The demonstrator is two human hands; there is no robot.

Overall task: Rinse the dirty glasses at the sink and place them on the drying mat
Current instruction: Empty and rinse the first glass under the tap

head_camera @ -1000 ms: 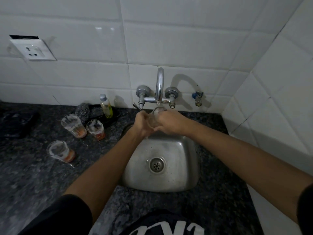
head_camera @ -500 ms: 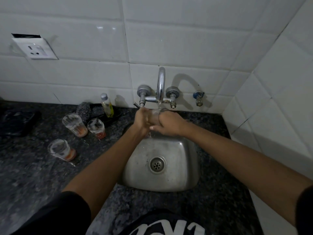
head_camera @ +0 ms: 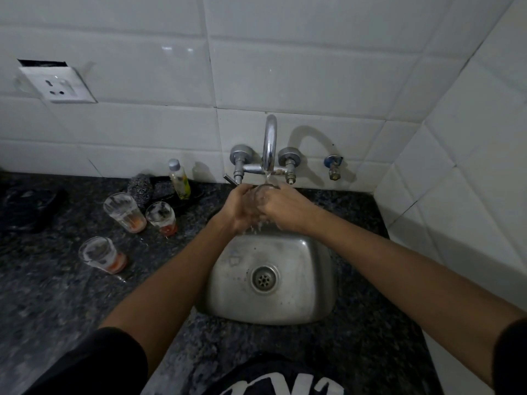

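Change: both hands sit slightly higher under the spout than 1.0 s ago; water now spills off them into the sink.
Left hand (head_camera: 241, 208): fingers curled round the glass (head_camera: 263, 192), gripping it.
Right hand (head_camera: 285, 208): fingers wrapped on the glass from the other side.
Glass: clear, held between both hands under the tap (head_camera: 269, 146), above the sink (head_camera: 302, 295) back edge.
Dirty glasses: three on the counter (head_camera: 57, 295) left of the sink, orange residue; rear pair (head_camera: 124, 212) (head_camera: 162, 218) near each other, third (head_camera: 101, 254) nearer, apart.
Bottle (head_camera: 179, 179): label unreadable.
Shirt (head_camera: 273, 380): white lettering, cropped, illegible.
Socket (head_camera: 57, 84): on wall tiles, no writing legible.
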